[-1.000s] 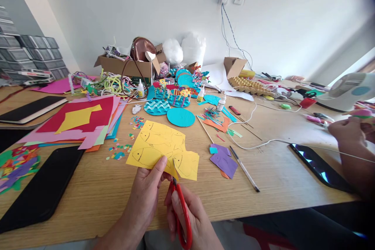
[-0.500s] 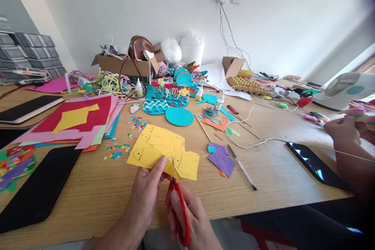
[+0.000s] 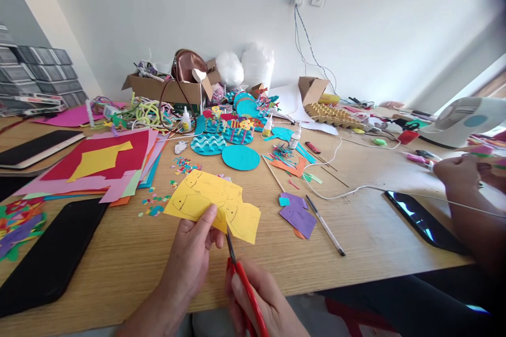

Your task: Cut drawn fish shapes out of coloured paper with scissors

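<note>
My left hand (image 3: 190,260) pinches the near edge of a yellow paper sheet (image 3: 209,201) with fish outlines drawn on it, held just above the wooden table (image 3: 356,231). My right hand (image 3: 261,300) grips red-handled scissors (image 3: 243,284). Their blades point up and away, with the tips in a cut at the sheet's lower edge. A partly cut flap hangs at the sheet's right side.
Stacked coloured paper (image 3: 98,160) lies at the left, with a black tablet (image 3: 51,258) near it. Teal paper discs (image 3: 240,157), glue bottles and a cardboard box (image 3: 166,89) stand behind. Purple scraps (image 3: 298,215), a pen (image 3: 324,225), and a phone (image 3: 422,221) lie right. Another person's hands (image 3: 462,174) work at the far right.
The yellow sheet has shifted a little left and tilted. The scissors have tilted further over, their blades now showing longer below the paper.
</note>
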The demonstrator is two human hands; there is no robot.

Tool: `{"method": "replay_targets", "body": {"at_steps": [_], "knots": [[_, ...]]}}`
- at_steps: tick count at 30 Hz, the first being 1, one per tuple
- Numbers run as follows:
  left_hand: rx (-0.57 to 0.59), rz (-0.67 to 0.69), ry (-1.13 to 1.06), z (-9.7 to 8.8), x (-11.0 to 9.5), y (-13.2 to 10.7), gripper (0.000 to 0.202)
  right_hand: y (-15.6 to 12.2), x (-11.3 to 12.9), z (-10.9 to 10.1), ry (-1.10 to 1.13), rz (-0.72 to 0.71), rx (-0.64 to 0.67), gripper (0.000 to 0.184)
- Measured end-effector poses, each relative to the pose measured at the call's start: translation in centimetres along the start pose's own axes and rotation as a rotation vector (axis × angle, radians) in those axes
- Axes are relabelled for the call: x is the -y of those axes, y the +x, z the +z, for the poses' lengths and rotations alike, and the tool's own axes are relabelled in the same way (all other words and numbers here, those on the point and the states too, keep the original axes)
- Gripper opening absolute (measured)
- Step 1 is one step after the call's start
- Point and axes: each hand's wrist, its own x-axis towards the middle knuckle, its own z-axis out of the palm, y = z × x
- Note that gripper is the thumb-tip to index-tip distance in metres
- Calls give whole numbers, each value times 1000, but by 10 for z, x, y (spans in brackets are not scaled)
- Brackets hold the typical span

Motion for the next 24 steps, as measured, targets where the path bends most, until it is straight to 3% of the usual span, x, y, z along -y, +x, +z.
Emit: {"method": "replay_targets", "body": {"at_steps": [2, 6, 8, 15, 20, 24], "knots": [[18, 8, 17, -4, -5, 2, 20, -6, 2, -10, -24, -63, -68, 52], [95, -4, 43, -8, -8, 1, 11, 2, 7, -35, -55, -269, -458, 38], [123, -16, 39, -8, -7, -1, 8, 14, 7, -42, -42, -303, -550, 37], [129, -35, 69, -6, -7, -4, 12, 38, 7, -38, 79, -316, -454, 38], [157, 9, 126, -12, -13, 2, 9, 36, 25, -46, -37, -320, -376, 35], [97, 70, 93, -16, -26, 7, 12, 37, 38, -57, -164, -301, -382, 31]]}}
